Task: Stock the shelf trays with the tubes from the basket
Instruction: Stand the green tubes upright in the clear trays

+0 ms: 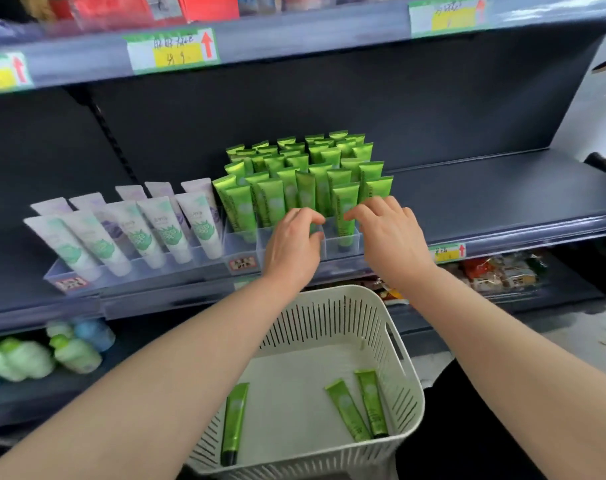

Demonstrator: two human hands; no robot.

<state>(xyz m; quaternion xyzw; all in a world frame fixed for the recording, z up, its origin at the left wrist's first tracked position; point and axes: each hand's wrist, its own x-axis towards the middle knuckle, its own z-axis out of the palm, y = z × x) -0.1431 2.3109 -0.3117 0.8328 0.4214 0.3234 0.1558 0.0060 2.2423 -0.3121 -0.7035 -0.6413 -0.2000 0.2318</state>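
White tubes [138,230] stand leftmost. The left hand [292,244] pinches a green tube [305,188] in the clear tray [331,243]. Below, the basket [329,320] holds three loose tubes [348,410]. The right hand [391,233], fingers bent, touches the adjacent tube [344,202]; whether it grips cannot be told.

left hand [292,241] pinches front-row tube [306,192] | right hand [389,233] touches neighbouring tube [345,199] | basket [381,308]: three tubes [348,411]

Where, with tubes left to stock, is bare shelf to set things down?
The dark blue shelf is bare right of the clear tray of green plastic tubes, to its end. Crowded: that packed tray, left hand and right hand at its front, and the white tubes beside it.
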